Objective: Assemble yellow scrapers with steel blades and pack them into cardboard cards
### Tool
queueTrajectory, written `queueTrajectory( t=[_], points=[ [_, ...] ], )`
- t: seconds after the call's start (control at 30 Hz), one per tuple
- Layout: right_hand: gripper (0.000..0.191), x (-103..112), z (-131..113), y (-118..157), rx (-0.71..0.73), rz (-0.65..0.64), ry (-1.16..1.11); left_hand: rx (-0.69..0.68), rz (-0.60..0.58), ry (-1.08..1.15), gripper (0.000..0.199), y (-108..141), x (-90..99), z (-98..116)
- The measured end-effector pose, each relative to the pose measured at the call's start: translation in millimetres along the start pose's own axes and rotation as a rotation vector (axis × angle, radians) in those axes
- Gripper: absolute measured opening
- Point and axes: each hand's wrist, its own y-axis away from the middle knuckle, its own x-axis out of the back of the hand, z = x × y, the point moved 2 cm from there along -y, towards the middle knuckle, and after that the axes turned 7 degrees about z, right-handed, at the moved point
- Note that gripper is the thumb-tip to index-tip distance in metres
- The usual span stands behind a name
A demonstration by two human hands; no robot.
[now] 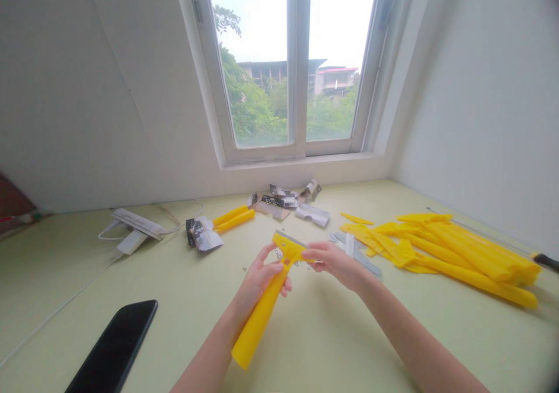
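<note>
With my left fingers [271, 269] curled round the handle [257, 323] and right fingers [322, 253] pinching the head [292, 250], I hold the scraper [267, 300] above the counter [336, 340]; it seems light, stiff plastic, best gripped by this handle, not the metal edge [292, 239].

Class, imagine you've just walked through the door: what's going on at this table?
A person is holding a yellow scraper above the table. The left hand grips it around the upper handle, while the fingers of the right hand hold the right end of its head. More yellow pieces lie piled to the right, beside some grey strips. Printed packaging lies below the window, and a phone is at the near left.
</note>
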Motion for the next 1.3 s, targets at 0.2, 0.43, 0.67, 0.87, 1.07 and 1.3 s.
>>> queueTrajectory(
  t=[0.2, 0.43, 0.67, 0.87, 1.07, 1.3],
  points=[
    [0.015, 0.9, -1.0, -0.1, 0.023, -0.014, 0.026, -0.011, 0.002, -0.002, 0.053, 3.0, -2.0, 1.0],
    [0.024, 6.4, -2.5, -3.9, 0.079, 0.105, 0.085, -0.038, 0.052, 0.037, 0.052, -1.2, 0.3, 2.4],
    [0.033, 47.5, 9.2, -41.1, 0.092, 0.705, 0.251, -0.079, 0.275, 0.150, 0.043, -0.8, 11.2, 6.6],
    [0.029, 60.4, 16.4, -75.3, 0.020, 0.785, 0.256, -0.058, 0.406, 0.259, 0.048, -6.4, 23.2, 3.7],
    [0.013, 58.2, 16.6, -90.0, 0.057, 0.890, 0.131, -0.054, 0.470, 0.313, 0.045, -8.2, 29.8, 3.2],
    [0.013, 46.6, 7.2, -63.1, 0.141, 0.741, -0.252, -0.087, 0.502, 0.512, 0.028, -10.3, 32.7, 7.1]
  ],
)
